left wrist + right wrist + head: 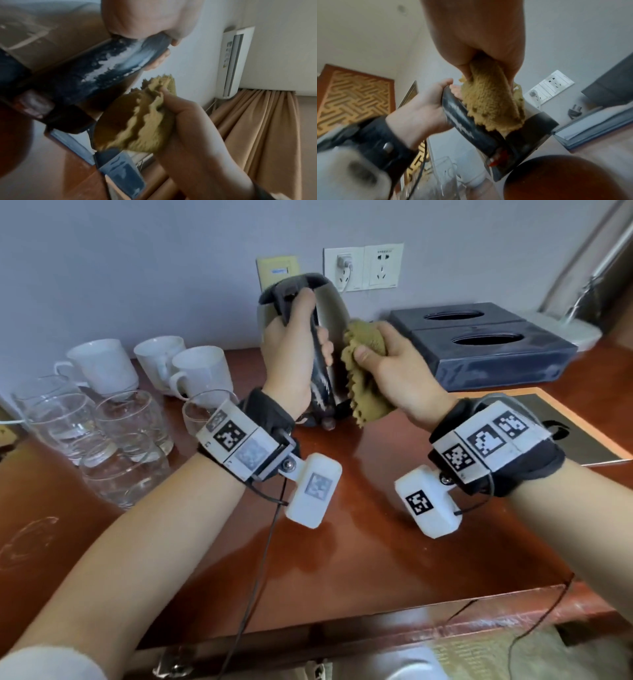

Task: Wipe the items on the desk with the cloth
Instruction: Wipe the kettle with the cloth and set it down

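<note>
Head view. The left hand (291,350) is wrapped around the dark handle of a steel kettle (329,302), thumb on top near the lid, holding it above the back of the counter (342,542). The right hand (387,368) bunches an olive cloth (363,361) between thumb and curled fingers and presses it against the kettle's right side; the cloth's loose end hangs down beside the kettle base. Three white mugs (102,364) stand near the back left edge, with clear glasses (89,422) in front of them toward the left edge. A dark tissue box (489,350) lies along the back right, a brown tray (548,412) in front of it near the right edge. Wall sockets (363,268) sit behind the kettle.

Left wrist view. The left hand (147,20) closes on the handle (109,67), fingertips showing beyond it. The right hand (193,129) grips the cloth (145,121) just beside the kettle body. A curtain (257,135) and an air conditioner (231,60) fill the background.

Right wrist view. The right hand (479,33) clamps the cloth (491,101), which lies between the handle (467,124) and the kettle body. The left hand (423,106) holds the handle.
</note>
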Action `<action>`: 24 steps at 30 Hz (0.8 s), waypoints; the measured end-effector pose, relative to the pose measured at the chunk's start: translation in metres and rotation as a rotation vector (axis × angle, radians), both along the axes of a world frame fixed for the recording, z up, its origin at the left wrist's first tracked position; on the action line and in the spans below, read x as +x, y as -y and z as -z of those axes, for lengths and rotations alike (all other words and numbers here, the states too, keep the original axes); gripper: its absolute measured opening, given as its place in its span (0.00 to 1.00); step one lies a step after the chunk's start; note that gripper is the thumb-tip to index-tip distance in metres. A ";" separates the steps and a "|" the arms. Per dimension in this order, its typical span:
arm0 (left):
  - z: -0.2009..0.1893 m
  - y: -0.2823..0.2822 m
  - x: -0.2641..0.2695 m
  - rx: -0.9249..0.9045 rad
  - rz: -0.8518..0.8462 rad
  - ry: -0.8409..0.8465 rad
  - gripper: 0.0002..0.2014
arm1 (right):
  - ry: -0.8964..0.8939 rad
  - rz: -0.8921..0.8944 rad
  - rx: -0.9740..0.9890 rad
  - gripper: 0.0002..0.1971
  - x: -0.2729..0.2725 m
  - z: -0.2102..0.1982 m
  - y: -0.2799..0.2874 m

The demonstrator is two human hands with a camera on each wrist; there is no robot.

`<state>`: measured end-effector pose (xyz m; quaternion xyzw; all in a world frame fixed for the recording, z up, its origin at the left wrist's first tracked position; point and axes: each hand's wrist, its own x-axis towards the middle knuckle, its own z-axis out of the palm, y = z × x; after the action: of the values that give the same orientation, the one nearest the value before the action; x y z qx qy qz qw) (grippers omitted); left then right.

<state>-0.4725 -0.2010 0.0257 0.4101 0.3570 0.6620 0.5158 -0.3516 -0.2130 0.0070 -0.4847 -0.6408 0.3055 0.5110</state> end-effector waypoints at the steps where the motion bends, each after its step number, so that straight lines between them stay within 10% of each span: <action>1: 0.002 0.001 0.003 0.008 0.018 -0.048 0.16 | -0.096 0.035 -0.018 0.07 0.002 -0.001 -0.002; 13: -0.009 0.014 -0.030 -0.170 0.236 -0.678 0.27 | -0.267 0.044 0.049 0.04 0.004 -0.029 -0.005; 18: -0.029 0.001 -0.060 0.016 -0.030 -0.902 0.05 | 0.057 0.048 0.218 0.13 -0.023 -0.044 -0.001; 24: -0.041 -0.019 -0.062 0.313 -0.016 -1.418 0.22 | 0.510 0.092 0.369 0.20 -0.041 -0.021 0.004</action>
<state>-0.5340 -0.1817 0.0669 0.8070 0.5097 0.2842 0.0907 -0.3926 -0.2168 0.0282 -0.4732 -0.7703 0.0293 0.4265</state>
